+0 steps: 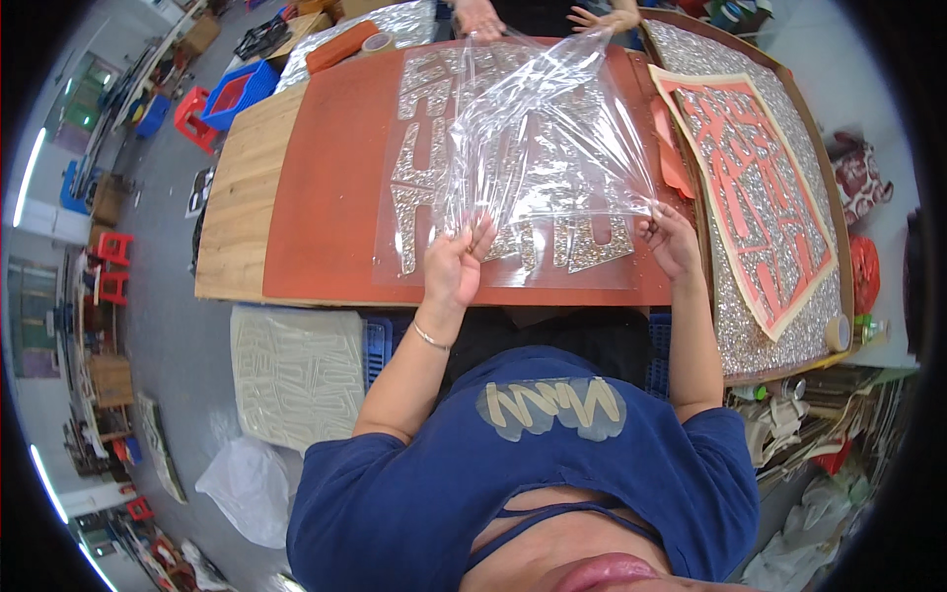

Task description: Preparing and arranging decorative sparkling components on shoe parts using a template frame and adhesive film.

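A large clear plastic film (547, 128) hangs wrinkled above the red board (326, 187). My left hand (456, 261) pinches its near left corner and my right hand (669, 240) pinches its near right corner. Across the table another person's hands (478, 18) hold the far edge of the same film. Under the film lie silver glitter cut-out shapes (419, 173) on a flat clear sheet.
A board with a red and silver glitter design (760, 178) lies to the right. Tape rolls (376, 42) (837, 333) sit at the far edge and at the right board's near corner. Bare wooden tabletop (242, 187) shows at left. Red stools and a blue crate (237, 94) stand on the floor.
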The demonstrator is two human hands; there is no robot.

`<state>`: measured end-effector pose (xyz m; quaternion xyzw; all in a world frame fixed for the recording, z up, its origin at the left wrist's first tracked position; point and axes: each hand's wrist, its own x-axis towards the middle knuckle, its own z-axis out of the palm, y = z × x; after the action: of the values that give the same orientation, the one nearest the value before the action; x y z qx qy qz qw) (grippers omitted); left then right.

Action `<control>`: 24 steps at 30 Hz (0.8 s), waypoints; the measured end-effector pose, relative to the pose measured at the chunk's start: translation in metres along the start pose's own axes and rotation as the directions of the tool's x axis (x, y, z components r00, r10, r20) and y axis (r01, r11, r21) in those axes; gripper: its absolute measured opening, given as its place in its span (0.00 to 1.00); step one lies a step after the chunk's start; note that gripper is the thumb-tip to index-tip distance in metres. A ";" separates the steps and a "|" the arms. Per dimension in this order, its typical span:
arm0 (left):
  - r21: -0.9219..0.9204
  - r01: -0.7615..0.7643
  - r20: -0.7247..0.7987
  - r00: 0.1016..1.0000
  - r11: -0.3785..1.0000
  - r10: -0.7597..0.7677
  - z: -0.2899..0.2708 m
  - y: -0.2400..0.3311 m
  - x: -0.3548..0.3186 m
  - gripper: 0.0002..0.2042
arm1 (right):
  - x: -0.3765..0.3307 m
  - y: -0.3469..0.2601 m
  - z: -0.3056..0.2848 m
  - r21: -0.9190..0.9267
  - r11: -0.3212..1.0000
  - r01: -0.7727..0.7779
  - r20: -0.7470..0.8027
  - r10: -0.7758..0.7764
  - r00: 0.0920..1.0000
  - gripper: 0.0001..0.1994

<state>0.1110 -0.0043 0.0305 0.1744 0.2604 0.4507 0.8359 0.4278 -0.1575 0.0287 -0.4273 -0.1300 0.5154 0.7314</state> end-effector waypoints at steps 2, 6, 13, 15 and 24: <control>0.004 0.067 0.016 0.998 0.998 -0.067 0.003 -0.004 -0.005 0.15 | 0.011 -0.008 -0.017 0.003 1.000 0.021 -0.009 -0.021 1.000 0.08; 0.064 0.020 0.035 0.999 0.998 -0.022 0.009 0.003 0.011 0.15 | 0.038 -0.012 0.005 0.145 0.986 -0.076 0.016 0.075 0.997 0.13; 0.056 -0.014 0.068 0.998 0.998 0.010 0.008 0.021 0.059 0.12 | 0.097 0.011 0.019 -0.351 0.929 -0.115 -0.241 0.029 0.970 0.08; 0.070 -0.033 0.038 0.999 0.997 0.031 0.005 0.029 0.057 0.12 | 0.093 0.014 0.015 -0.331 0.926 -0.181 -0.220 0.110 0.969 0.07; 0.122 -0.047 0.084 0.996 0.991 0.037 0.015 0.051 0.049 0.13 | 0.059 -0.002 0.053 -0.521 0.853 -0.023 -0.125 -0.050 0.991 0.09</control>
<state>0.1084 0.0631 0.0553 0.2498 0.2499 0.4437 0.8236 0.4217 -0.0807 0.0473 -0.6421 -0.2182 0.4257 0.5991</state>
